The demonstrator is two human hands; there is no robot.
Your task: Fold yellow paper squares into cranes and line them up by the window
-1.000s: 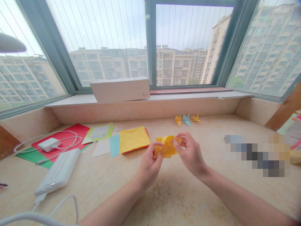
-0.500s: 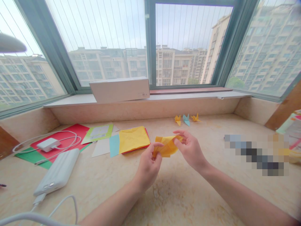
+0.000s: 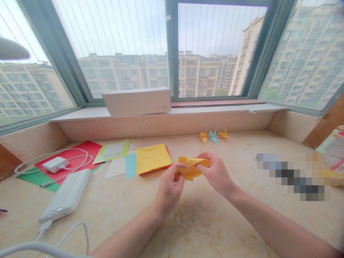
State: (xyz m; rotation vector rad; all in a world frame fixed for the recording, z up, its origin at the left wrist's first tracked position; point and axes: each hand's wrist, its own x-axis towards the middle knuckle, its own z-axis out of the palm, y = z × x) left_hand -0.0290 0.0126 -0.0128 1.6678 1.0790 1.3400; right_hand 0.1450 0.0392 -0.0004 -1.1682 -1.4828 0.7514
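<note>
Between my hands, above the countertop, is a partly folded piece of yellow origami paper (image 3: 190, 171). My left hand (image 3: 172, 184) pinches its left end between thumb and fingers. My right hand (image 3: 217, 173) grips the right end, thumb in front and fingers behind, and the upper edge there is bent over. Some of the paper's right side is hidden by the right fingers. Just left of my hands lies a stack of yellow paper (image 3: 153, 159) with red sheets beneath and a light blue sheet (image 3: 130, 166) sticking out.
Three small folded paper cranes, with the blue crane (image 3: 213, 136) in the middle, stand near the back wall. At left are a white power bank (image 3: 66, 197), a charger (image 3: 56, 164) with cables, and red paper (image 3: 88, 148). A white box (image 3: 137, 103) rests on the sill.
My right hand has shifted slightly and its fingers have closed in further over the paper's right end. The paper's upper edge is now folded over more. My left hand stays nearly still.
</note>
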